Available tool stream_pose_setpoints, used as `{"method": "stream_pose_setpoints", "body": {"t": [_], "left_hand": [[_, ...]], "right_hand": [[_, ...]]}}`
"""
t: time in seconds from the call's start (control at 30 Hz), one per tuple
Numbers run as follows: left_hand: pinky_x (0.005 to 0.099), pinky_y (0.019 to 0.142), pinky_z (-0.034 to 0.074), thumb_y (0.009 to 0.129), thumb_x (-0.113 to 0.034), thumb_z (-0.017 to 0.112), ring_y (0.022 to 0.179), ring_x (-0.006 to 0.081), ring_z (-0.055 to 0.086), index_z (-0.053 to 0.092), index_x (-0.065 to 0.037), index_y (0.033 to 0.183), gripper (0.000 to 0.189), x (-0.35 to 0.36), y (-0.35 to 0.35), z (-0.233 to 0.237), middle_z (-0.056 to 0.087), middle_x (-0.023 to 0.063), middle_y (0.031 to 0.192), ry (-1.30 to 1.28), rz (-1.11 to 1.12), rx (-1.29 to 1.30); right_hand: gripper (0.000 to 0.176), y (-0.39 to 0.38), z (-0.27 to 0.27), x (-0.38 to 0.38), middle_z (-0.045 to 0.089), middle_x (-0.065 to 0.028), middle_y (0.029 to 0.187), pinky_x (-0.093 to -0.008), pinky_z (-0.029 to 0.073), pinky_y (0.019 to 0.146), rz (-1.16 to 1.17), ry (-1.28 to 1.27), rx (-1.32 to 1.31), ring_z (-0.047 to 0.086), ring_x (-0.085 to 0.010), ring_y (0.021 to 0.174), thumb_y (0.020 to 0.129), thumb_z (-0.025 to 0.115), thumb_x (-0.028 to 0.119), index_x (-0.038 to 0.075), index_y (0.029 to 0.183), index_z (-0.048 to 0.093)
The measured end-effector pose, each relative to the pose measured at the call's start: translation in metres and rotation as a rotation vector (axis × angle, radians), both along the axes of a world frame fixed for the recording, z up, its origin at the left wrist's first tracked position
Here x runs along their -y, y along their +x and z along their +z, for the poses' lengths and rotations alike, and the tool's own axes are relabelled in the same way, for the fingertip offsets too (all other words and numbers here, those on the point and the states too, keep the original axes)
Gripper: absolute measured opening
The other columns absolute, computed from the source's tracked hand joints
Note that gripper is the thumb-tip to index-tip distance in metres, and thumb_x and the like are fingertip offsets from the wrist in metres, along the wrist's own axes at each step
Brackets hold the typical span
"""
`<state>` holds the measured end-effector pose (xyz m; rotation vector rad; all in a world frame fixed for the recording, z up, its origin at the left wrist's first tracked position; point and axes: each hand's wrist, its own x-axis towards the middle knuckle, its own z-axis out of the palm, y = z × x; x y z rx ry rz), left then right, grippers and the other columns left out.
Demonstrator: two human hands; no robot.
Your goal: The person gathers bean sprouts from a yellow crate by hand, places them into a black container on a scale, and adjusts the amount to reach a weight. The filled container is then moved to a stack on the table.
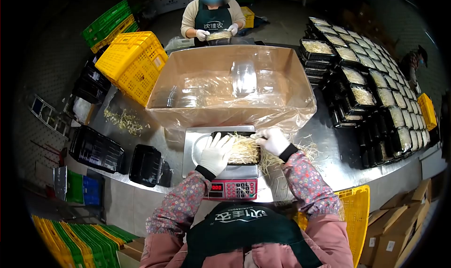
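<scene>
- Black rectangular plastic tray (243,164): rests on the silver metal scale platform (190,157), at the middle of the near edge of the steel tabletop (345,148); pale, thin sprouts (245,150) fill it.
- Left hand (217,153), white-gloved: fingers spread and extended, laid over the tray's left side, clenching nothing.
- Right hand (273,142), white-gloved: fingers bent at the tray's far right corner; whether they grasp strands cannot be told.
- Procedure, as judged: tuck stray strands inside the rim; level with light pressure to avoid crushing. Lift both hands clear before reading the red control panel (240,189).
- Loose sprouts (306,150): lie right of the platform; keep them off it.
- Large cardboard box with clear plastic liner (230,116): stands beyond the platform, toward the tabletop's far edge.
</scene>
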<state>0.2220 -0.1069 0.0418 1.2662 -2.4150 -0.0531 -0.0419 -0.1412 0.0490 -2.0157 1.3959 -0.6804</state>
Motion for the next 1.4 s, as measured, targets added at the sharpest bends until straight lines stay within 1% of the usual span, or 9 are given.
{"method": "stream_pose_setpoints", "body": {"t": [0.2, 0.33, 0.53, 0.7, 0.77, 0.97, 1.1, 1.27, 1.4], "left_hand": [[0.0399, 0.107, 0.038, 0.090, -0.001, 0.050, 0.125, 0.0360, 0.050, 0.054, 0.002, 0.131, 0.041, 0.009, 0.023, 0.012, 0.056, 0.0215, 0.132, 0.194, -0.041, -0.399], [0.0356, 0.106, 0.040, 0.088, 0.008, 0.043, 0.123, 0.0290, 0.055, 0.056, 0.002, 0.129, 0.044, 0.021, 0.058, 0.014, 0.060, 0.0177, 0.128, 0.183, 0.106, -0.680], [0.0420, 0.106, 0.039, 0.091, -0.010, 0.056, 0.122, 0.0354, 0.052, 0.058, 0.002, 0.125, 0.036, 0.021, -0.004, 0.024, 0.058, 0.0214, 0.128, 0.181, -0.089, -0.425], [0.0413, 0.096, 0.043, 0.080, -0.019, 0.057, 0.109, 0.0321, 0.054, 0.058, -0.003, 0.121, 0.044, 0.023, -0.029, 0.009, 0.058, 0.0135, 0.121, -0.047, -0.263, 0.253], [0.0417, 0.092, 0.045, 0.082, -0.024, 0.056, 0.106, 0.0308, 0.053, 0.060, -0.005, 0.117, 0.040, 0.018, -0.030, -0.005, 0.057, 0.0117, 0.118, -0.026, -0.173, 0.055], [0.0434, 0.082, 0.049, 0.081, -0.023, 0.058, 0.100, 0.0348, 0.054, 0.059, -0.004, 0.104, 0.029, 0.042, -0.042, 0.002, 0.058, 0.0140, 0.104, 0.220, -0.011, 0.165], [0.0447, 0.080, 0.048, 0.082, -0.025, 0.059, 0.103, 0.0332, 0.054, 0.059, -0.006, 0.102, 0.028, 0.032, -0.040, 0.005, 0.058, 0.0112, 0.106, 0.247, 0.021, 0.073], [0.0520, 0.106, 0.032, 0.087, -0.018, 0.061, 0.127, 0.0390, 0.043, 0.048, -0.003, 0.134, 0.051, 0.003, -0.019, 0.035, 0.047, 0.0184, 0.137, 0.105, 0.011, -0.159], [0.0461, 0.113, 0.029, 0.094, -0.014, 0.053, 0.135, 0.0441, 0.035, 0.040, 0.004, 0.139, 0.051, -0.017, -0.012, 0.031, 0.037, 0.0267, 0.145, 0.215, 0.147, -0.469]], "right_hand": [[0.019, -0.090, 0.006, -0.030, 0.072, -0.0101, 0.086, -0.0259, 0.052, 0.070, -0.250, 0.126, 0.397, 0.064, -0.0103, 0.076, 0.083, 0.071, 0.008, 0.002, 0.101, 0.073], [0.025, -0.129, -0.022, -0.044, 0.072, -0.0142, 0.096, -0.0359, 0.053, 0.082, -0.310, 0.122, -0.239, 0.068, -0.0249, 0.089, 0.082, 0.073, 0.017, 0.001, 0.101, 0.071], [0.049, -0.034, 0.003, -0.036, 0.064, -0.0206, 0.119, -0.0447, 0.043, 0.100, -0.230, -0.497, -0.021, 0.058, -0.0350, 0.114, 0.087, 0.066, 0.033, -0.001, 0.123, 0.059], [0.085, 0.074, -0.013, -0.056, 0.033, -0.0285, 0.149, -0.0478, 0.019, 0.117, -0.114, -0.240, -0.388, 0.032, -0.0412, 0.139, 0.095, 0.043, 0.057, -0.006, 0.148, 0.023], [0.091, 0.087, -0.024, -0.063, 0.029, -0.0314, 0.150, -0.0484, 0.016, 0.118, -0.064, -0.192, -0.354, 0.029, -0.0442, 0.140, 0.095, 0.040, 0.059, -0.009, 0.149, 0.016], [0.096, 0.091, 0.009, -0.032, 0.035, -0.0403, 0.139, -0.0512, 0.028, 0.112, -0.097, 0.137, -0.150, 0.039, -0.0491, 0.132, 0.091, 0.051, 0.056, -0.011, 0.148, 0.013], [0.097, 0.090, 0.009, -0.045, 0.043, -0.0395, 0.133, -0.0477, 0.032, 0.111, -0.087, -0.057, -0.217, 0.044, -0.0494, 0.127, 0.090, 0.054, 0.059, -0.012, 0.146, 0.018], [0.080, 0.023, 0.066, -0.009, 0.055, -0.0262, 0.131, -0.0419, 0.045, 0.101, 0.075, -0.057, -0.122, 0.055, -0.0374, 0.121, 0.090, 0.057, 0.057, 0.000, 0.143, 0.039], [0.068, -0.065, 0.070, 0.099, 0.061, -0.0179, 0.122, -0.0427, 0.048, 0.095, -0.432, -0.666, -0.236, 0.058, -0.0332, 0.113, 0.075, 0.079, 0.031, 0.007, 0.133, 0.053]]}}
